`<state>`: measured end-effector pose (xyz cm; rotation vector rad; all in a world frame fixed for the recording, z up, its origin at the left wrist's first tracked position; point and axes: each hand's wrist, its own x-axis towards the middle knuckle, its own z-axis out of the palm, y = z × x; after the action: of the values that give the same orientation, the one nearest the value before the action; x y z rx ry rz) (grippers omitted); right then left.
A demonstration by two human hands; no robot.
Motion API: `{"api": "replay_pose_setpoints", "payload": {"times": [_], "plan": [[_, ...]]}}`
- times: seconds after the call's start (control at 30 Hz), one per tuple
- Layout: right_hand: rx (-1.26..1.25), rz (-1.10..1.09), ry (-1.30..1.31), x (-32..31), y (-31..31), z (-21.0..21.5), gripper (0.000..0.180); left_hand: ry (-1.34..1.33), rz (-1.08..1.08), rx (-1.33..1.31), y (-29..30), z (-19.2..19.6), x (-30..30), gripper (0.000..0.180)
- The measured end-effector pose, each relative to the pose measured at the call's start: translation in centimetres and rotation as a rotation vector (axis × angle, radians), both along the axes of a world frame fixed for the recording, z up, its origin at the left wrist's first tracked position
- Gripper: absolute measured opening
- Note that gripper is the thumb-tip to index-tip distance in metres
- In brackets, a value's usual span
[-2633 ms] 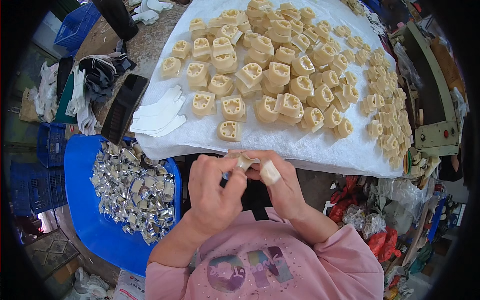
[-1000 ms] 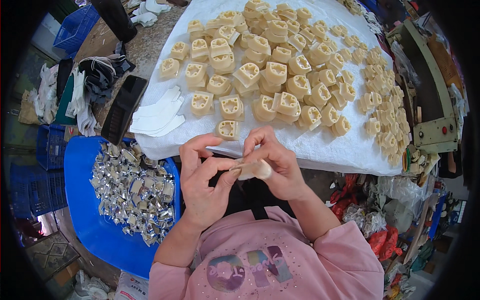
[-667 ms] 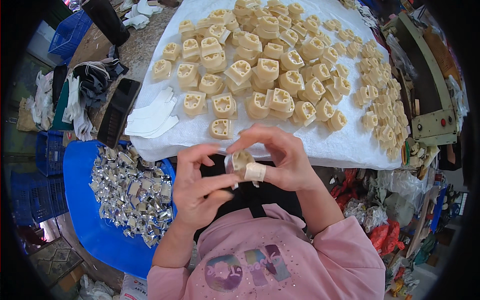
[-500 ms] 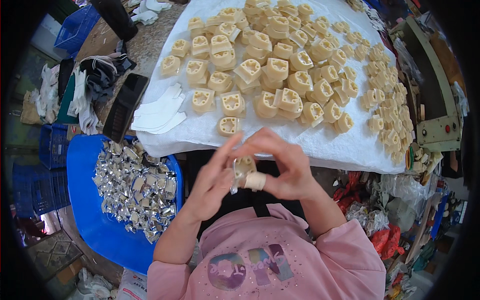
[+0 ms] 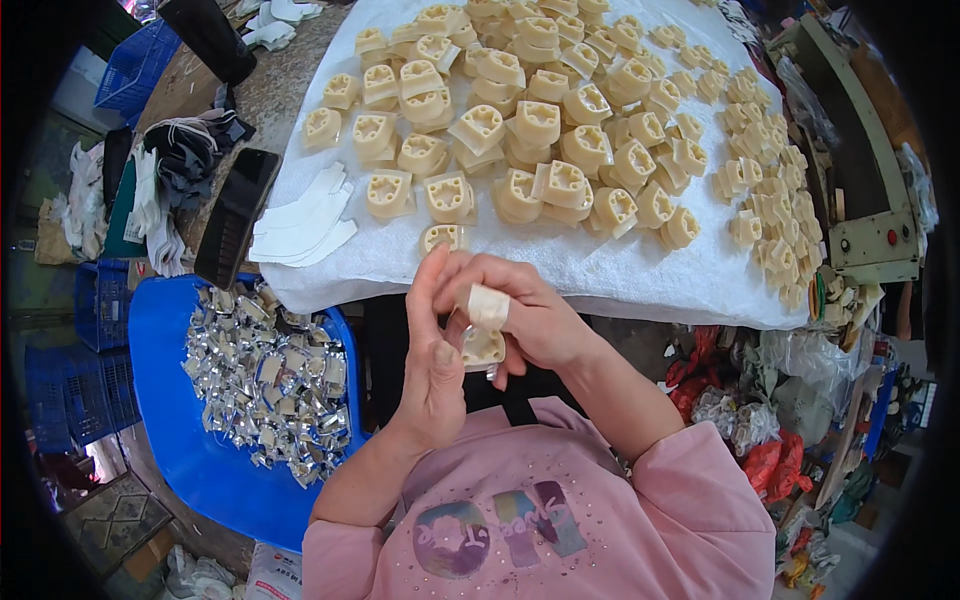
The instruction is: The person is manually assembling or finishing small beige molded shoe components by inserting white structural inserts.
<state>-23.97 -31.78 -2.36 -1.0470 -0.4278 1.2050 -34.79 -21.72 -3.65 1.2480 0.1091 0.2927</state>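
Note:
Between my two hands, just off the table's near edge, is a cream moulded piece (image 5: 483, 348) with a hollow, lobed face and a clear, film-like edge. My left hand (image 5: 432, 372) presses against its left side, fingers close together and pointing up and away. Curled around it from the right is my right hand (image 5: 530, 312), its thumb wrapped in beige tape (image 5: 488, 305). Some fingertips of both hands are hidden behind the piece. Beyond them, one similar cream piece (image 5: 440, 238) lies at the cloth's edge, and a large heap of cream pieces (image 5: 538, 125) covers the table.
A blue tub (image 5: 165, 400) at left holds many small pieces with silvery and beige surfaces. White strips (image 5: 305, 225) lie on the white cloth (image 5: 385, 275), with a black brush (image 5: 235, 215) beside them. A green metal frame (image 5: 880, 160) stands right, above plastic bags (image 5: 815, 365).
The moulded piece has turned and dropped slightly in my hands. My right thumb has risen above it, and its fingers have wrapped further around. The whole view has shifted a little.

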Motion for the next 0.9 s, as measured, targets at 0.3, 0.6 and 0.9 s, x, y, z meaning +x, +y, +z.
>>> {"api": "replay_pose_setpoints", "payload": {"times": [0.3, 0.6, 0.9], "plan": [[0.199, -0.224, -0.558, -2.8, 0.6, -2.5, 0.021, -0.048, 0.186, 0.277, -0.5, -0.9, -0.1, 0.058], [0.317, -0.405, -0.682, -3.7, 1.0, -3.1, 0.032, -0.006, 0.287, 0.196, -0.4, -1.0, 0.6, 0.042], [0.039, -0.279, -0.376, -3.1, 0.3, -1.4, 0.036, -0.001, -0.014, -0.149, 1.1, -0.3, 0.7, 0.086]]}}
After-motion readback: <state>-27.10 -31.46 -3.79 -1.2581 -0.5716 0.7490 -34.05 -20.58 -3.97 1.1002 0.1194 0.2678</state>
